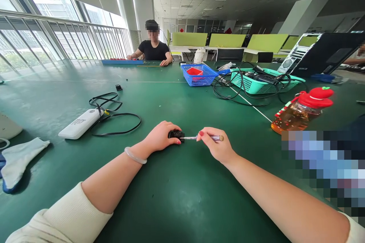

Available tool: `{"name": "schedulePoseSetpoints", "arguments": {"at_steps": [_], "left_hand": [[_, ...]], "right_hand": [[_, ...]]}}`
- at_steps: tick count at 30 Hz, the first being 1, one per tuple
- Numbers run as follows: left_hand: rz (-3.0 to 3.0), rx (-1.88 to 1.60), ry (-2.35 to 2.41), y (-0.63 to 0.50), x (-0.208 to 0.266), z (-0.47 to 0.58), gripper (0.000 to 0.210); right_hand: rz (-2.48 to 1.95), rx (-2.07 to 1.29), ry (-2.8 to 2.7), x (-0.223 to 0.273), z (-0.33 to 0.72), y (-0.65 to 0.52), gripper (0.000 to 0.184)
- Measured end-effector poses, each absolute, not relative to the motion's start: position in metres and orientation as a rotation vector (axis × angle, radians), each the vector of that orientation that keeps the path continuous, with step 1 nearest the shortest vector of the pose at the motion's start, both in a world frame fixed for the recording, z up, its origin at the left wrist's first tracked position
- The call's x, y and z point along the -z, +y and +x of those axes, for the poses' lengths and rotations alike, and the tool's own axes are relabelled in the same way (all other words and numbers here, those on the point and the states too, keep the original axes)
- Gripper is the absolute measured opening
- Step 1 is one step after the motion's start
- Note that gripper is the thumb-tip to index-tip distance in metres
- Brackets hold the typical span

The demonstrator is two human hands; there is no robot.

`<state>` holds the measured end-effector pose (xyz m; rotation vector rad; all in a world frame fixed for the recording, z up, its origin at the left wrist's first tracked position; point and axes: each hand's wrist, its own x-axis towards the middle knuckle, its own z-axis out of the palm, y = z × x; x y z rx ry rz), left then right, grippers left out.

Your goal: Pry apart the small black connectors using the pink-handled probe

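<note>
On the green table (pixel 182 189), my left hand (pixel 162 136) is closed around a small black block-like part (pixel 176 135), with thumb and fingers on its sides. What kind of part it is, I cannot make out. My right hand (pixel 218 146) grips a screwdriver (pixel 211 137) with a clear purplish handle. Its thin metal shaft lies nearly level and points left, and the tip meets the right end of the black part. Whether the tip sits in a screw is too small to tell.
Left of my hands lie a white power bank (pixel 81 124) with a looped black cable (pixel 116 134) and a pale cloth (pixel 25 159). Rightward stand a red-lidded bottle (pixel 302 111), a cable-filled teal basket (pixel 251 87) and a blue basket (pixel 199 79). A person (pixel 154 49) sits across the table.
</note>
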<state>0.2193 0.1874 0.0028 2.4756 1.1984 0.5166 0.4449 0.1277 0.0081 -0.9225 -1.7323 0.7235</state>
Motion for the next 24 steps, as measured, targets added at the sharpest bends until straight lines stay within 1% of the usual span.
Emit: {"name": "schedulePoseSetpoints", "arguments": {"at_steps": [4,8,17,20,24], "left_hand": [[2.494,-0.53,1.196,0.187,-0.003,0.22,0.038],[2.495,-0.533,1.201,0.187,-0.002,0.22,0.036],[2.507,-0.563,1.217,0.186,-0.001,0.22,0.033],[2.503,-0.567,1.225,0.187,0.0,0.219,0.035],[2.491,-0.58,1.232,0.188,0.002,0.219,0.034]], "right_hand": [[-0.774,-0.479,-1.951,-0.009,0.442,0.122,0.034],[-0.67,-0.262,-2.098,-0.006,0.44,0.121,0.026],[-0.601,0.289,-2.474,-0.004,0.432,0.116,0.029],[-0.612,0.354,-2.555,-0.002,0.429,0.114,0.028],[-0.623,0.352,-2.549,-0.002,0.428,0.115,0.027]]}}
